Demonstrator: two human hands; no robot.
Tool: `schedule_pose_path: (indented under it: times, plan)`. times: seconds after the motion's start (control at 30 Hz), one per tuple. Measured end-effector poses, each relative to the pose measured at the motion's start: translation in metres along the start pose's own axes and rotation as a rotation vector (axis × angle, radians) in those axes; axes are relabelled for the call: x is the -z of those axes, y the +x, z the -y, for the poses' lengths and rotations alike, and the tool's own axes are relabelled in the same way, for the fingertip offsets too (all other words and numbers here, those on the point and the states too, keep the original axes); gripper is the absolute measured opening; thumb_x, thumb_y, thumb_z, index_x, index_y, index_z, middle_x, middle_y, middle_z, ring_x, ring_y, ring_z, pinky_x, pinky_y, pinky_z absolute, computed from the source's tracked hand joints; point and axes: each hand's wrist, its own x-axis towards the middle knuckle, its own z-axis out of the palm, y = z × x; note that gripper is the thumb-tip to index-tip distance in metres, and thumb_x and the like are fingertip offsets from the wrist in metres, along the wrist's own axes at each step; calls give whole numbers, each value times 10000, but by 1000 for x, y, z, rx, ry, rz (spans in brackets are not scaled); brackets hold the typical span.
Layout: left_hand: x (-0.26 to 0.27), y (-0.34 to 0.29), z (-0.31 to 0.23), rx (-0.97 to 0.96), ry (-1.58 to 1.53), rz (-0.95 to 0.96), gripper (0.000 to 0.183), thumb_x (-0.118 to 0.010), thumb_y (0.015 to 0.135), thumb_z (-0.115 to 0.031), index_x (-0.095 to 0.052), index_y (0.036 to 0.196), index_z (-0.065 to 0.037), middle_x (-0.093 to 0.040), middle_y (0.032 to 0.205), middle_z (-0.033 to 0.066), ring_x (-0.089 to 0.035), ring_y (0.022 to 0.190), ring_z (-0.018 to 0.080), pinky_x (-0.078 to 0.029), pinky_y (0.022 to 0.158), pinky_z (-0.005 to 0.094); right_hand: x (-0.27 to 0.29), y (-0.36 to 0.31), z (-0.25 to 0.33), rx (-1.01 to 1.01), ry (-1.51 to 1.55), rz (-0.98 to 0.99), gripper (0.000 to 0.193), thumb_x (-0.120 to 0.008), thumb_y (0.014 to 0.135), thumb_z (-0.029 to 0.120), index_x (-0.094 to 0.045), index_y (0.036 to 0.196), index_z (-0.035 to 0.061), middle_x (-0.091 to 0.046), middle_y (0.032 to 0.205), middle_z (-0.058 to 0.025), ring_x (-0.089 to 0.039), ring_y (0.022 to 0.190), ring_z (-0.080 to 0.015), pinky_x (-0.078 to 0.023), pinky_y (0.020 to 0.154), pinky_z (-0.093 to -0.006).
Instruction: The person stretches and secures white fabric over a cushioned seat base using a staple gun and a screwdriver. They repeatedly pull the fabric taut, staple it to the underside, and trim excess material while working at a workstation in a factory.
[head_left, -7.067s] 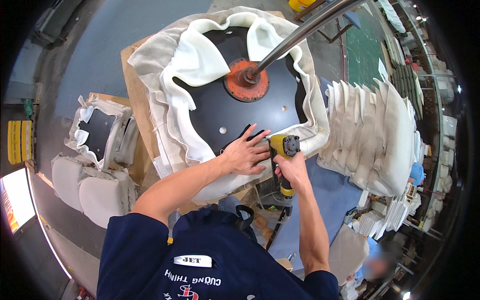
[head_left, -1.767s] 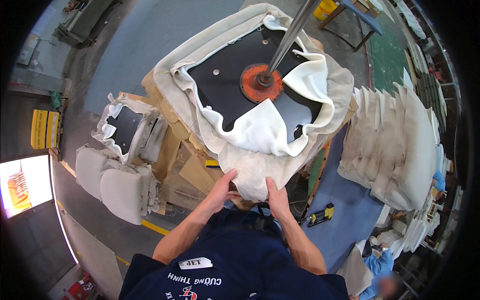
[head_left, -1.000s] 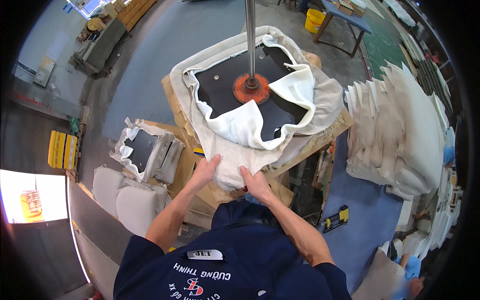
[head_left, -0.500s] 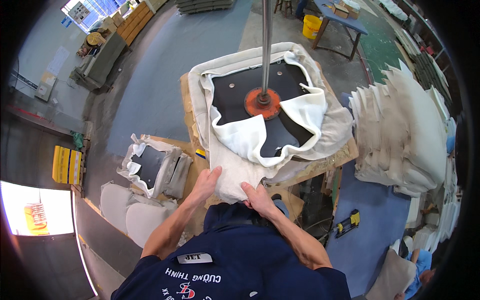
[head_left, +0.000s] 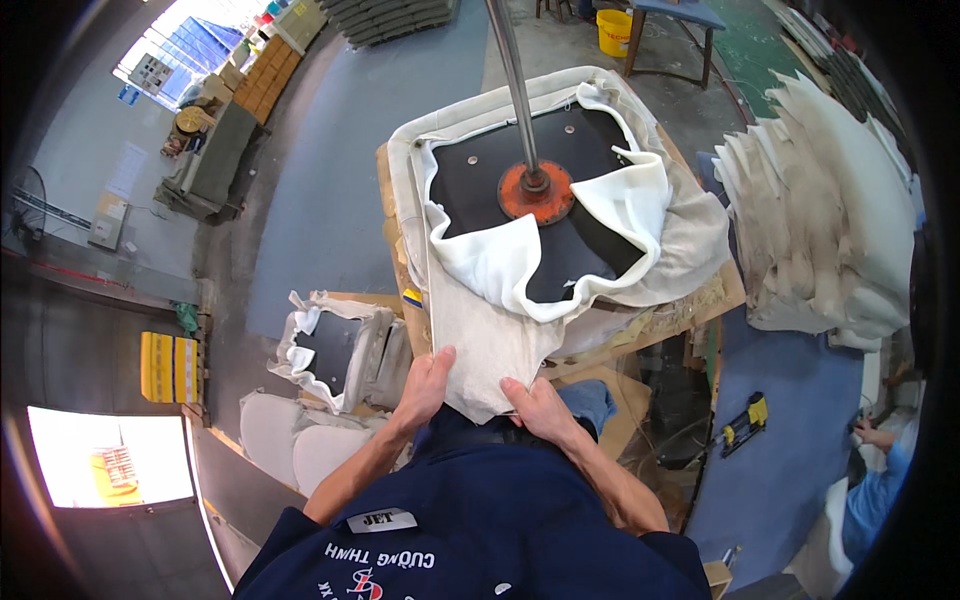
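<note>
- The beige cloth (head_left: 488, 350) stretches from the cushion (head_left: 692, 238) on the wooden table (head_left: 702, 304) toward you.
- Your left hand (head_left: 427, 385) grips its left edge; your right hand (head_left: 541, 408) grips its right.
- White padding (head_left: 505, 258) folds over the black board (head_left: 470, 190).
- An orange disc (head_left: 518, 204), below a metal pole (head_left: 515, 90), sits on that board.
- A power tool (head_left: 744, 425) lies on the blue bench (head_left: 795, 390), right.
</note>
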Motion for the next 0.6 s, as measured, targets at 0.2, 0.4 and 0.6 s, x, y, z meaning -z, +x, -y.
schedule_pose_path:
  times: [0.2, 0.4, 0.6]
  plan:
    - [3, 10, -21, 151, -138, 38, 488, -488, 1100, -349, -689, 1085, 96, -723, 980, 98, -648, 868, 122, -531, 788, 314, 4, 17, 4, -103, -104, 66, 666, -481, 1072, 481, -629, 635, 1, -597, 561, -69, -569, 538, -178, -483, 591, -376]
    - [-26, -18, -27, 207, -133, 43, 479, -576, 1047, -362, -705, 1088, 97, -736, 953, 117, -655, 857, 166, -528, 791, 353, -2, 21, 6, -141, -82, 137, 520, -501, 1087, 418, -670, 875, -25, -640, 670, -61, -592, 588, -149, -491, 587, -340]
    - [-9, -34, -22, 14, 14, 52, 522, -524, 1065, -397, -693, 1045, 97, -716, 820, 214, -674, 746, 285, -529, 742, 430, -3, 23, -3, -294, 210, 48, 391, -527, 1089, 379, -635, 1139, 7, -684, 841, -50, -628, 642, -132, -492, 565, -275]
